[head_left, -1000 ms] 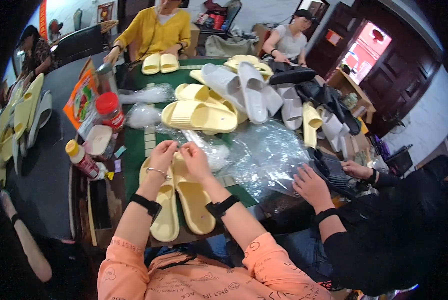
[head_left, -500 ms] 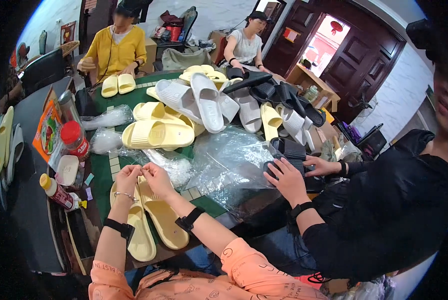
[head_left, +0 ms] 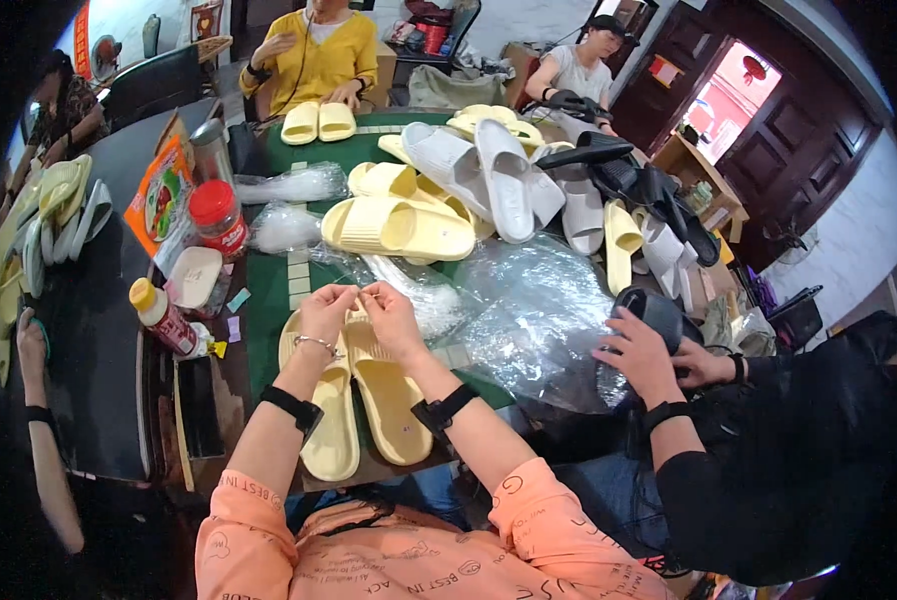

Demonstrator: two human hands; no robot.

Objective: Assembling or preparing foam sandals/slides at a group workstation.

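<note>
A pair of pale yellow slippers lies side by side in front of me; the left slipper (head_left: 331, 435) and the right slipper (head_left: 394, 405) have their ribbed straps partly under my hands. Above those straps my left hand (head_left: 327, 315) and my right hand (head_left: 391, 318) meet, fingertips pinched together. Whatever is between the fingertips is too small to make out. Just beyond my right hand lies a bundle of thin clear plastic strands (head_left: 419, 292). A larger yellow slipper (head_left: 399, 228) rests past it, on the edge of the slipper pile.
Grey slippers (head_left: 506, 185) and black ones pile up mid-table. A clear plastic bag (head_left: 534, 315) spreads to the right, where a co-worker's hands hold a black slipper (head_left: 649, 318). At left stand a red-lidded jar (head_left: 217, 220), a yellow-capped bottle (head_left: 161, 315) and a white dish (head_left: 197, 277).
The whole view has swung, so the table sits farther right and higher. My hands stay pinched together over the yellow slippers. The co-worker's black slipper is now tipped up. Another arm shows at the left edge.
</note>
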